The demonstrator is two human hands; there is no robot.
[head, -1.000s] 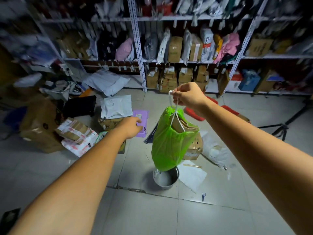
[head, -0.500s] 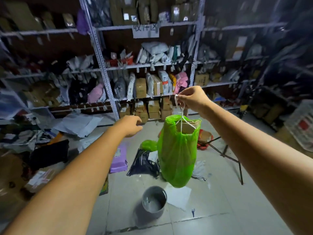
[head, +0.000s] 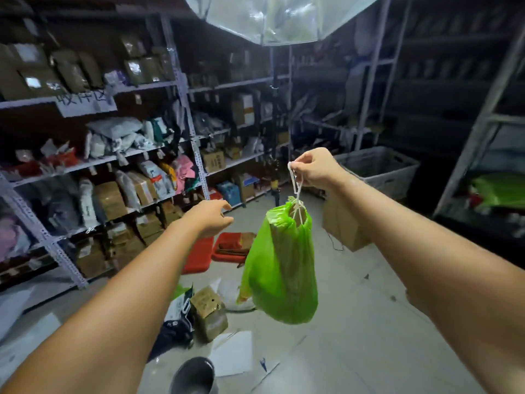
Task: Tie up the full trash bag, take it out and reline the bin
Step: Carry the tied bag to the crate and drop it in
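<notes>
Storeroom; right hand [head: 318, 169] gripping drawstring [head: 295, 183]

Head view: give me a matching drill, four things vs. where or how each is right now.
Things:
1. trash bag
2. bin
3. left hand
4. right hand

States:
A. open, holding nothing
B. on the floor, no liner
C. hanging in the air by its drawstring
D. grip shut on the white cord

Pairs: 1-C, 2-B, 3-A, 4-D

grey bin [head: 193, 376] cut off by bottom edge, bag contents veiled by green trash bag [head: 281, 268], shelf parcels [head: 136, 191] blurred
</notes>
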